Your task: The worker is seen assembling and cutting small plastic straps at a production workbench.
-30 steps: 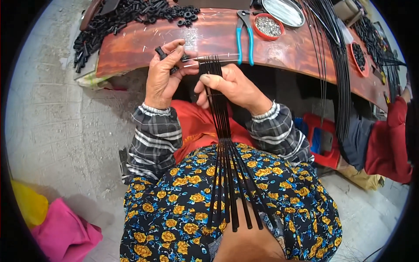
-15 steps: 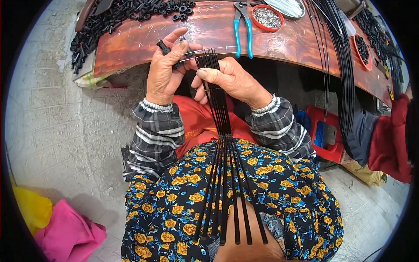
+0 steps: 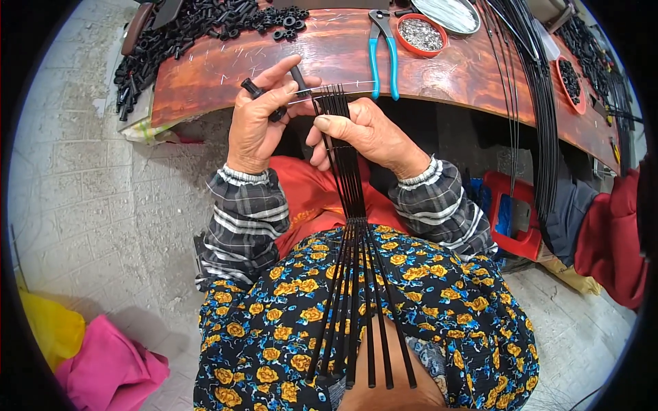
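My right hand (image 3: pixel 373 137) is closed around a bundle of thin black umbrella ribs (image 3: pixel 351 185), thumb on top near the upper ends. From there the bundle runs down over my lap, where the thicker lower ends fan out. My left hand (image 3: pixel 252 133) is curled around small black plastic umbrella parts. One ridged tubular part (image 3: pixel 251 88) juts out on its left side, and another dark tube (image 3: pixel 299 79) rises between thumb and forefinger. A thin shiny wire (image 3: pixel 358 83) stretches from my left fingers across the rib tips toward the pliers. My fingers partly hide the held parts.
On the wooden table (image 3: pixel 205 75) lie blue-handled pliers (image 3: pixel 384 58), a red dish of small metal bits (image 3: pixel 421 35) and a heap of black plastic parts (image 3: pixel 199 27). More long black ribs (image 3: pixel 541 130) hang over the edge at right, above a red plastic stool (image 3: pixel 514 219).
The dark tube at my left fingertips has tilted more upright and shows more clearly. My left thumb and forefinger have shifted slightly; my right hand keeps its grip. The whole view has moved a little.
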`<control>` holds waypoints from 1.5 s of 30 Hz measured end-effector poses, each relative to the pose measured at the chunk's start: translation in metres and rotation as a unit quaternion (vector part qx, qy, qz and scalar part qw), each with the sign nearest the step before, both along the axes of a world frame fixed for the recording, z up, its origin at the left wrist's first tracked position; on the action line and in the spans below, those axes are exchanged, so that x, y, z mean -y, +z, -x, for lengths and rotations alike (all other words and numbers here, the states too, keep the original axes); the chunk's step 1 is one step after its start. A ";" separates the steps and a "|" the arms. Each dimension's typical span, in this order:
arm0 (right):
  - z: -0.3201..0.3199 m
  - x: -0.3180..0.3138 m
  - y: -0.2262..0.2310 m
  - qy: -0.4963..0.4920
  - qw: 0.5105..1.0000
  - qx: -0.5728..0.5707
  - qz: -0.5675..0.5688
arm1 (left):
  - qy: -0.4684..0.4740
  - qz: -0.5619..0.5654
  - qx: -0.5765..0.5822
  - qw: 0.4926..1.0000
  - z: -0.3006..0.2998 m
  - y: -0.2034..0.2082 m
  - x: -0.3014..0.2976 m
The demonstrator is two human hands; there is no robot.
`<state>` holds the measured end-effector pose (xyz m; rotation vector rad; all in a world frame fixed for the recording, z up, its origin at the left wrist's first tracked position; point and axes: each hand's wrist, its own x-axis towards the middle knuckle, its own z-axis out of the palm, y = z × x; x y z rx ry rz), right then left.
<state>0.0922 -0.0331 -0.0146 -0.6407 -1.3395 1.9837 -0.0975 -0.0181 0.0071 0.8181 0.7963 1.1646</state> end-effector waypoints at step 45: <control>0.001 -0.001 0.010 -0.031 0.998 0.045 0.027 | 0.020 -0.028 0.100 0.994 -0.007 -0.028 -0.003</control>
